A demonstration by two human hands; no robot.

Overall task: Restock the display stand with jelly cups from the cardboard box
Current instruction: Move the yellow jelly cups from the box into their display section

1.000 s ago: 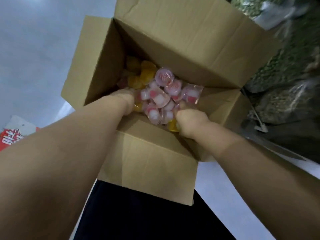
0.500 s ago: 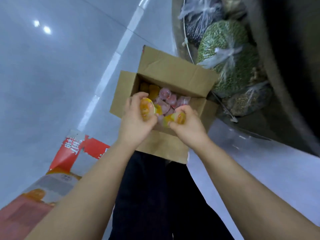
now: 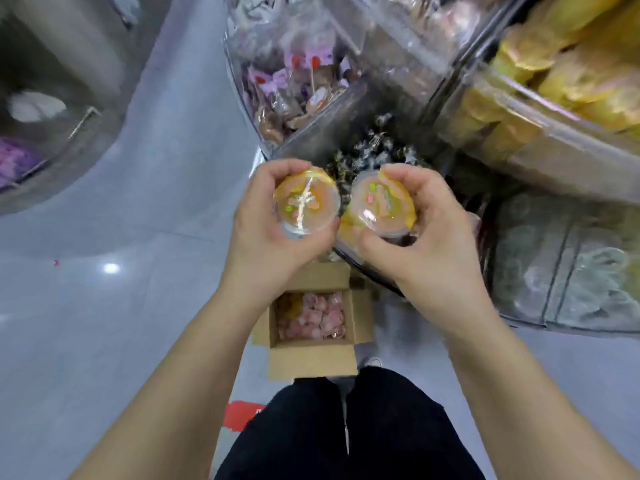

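My left hand point(image 3: 266, 230) grips an orange jelly cup point(image 3: 306, 202), its clear lid facing me. Beside it, my right hand point(image 3: 426, 237) grips a second orange jelly cup point(image 3: 379, 204), with more yellow cups seeming to sit under it. Both cups are held side by side at chest height in front of the display stand point(image 3: 346, 109). The open cardboard box point(image 3: 313, 355) sits on the floor below my hands, mostly filled with pink jelly cups point(image 3: 311, 315).
The stand's clear bins hold purple-wrapped sweets point(image 3: 277, 77), dark wrapped candies point(image 3: 367, 150) and yellow snacks point(image 3: 561, 67). Bagged goods point(image 3: 568, 268) fill the lower right tier. Another round stand point(image 3: 52, 98) is at the left. Grey floor point(image 3: 121, 306) lies between; my dark trousers point(image 3: 346, 427) are below.
Both hands came up out of the box, each with an orange jelly cup, and now hold them high before the stand. The view swung from the box up to the display bins.
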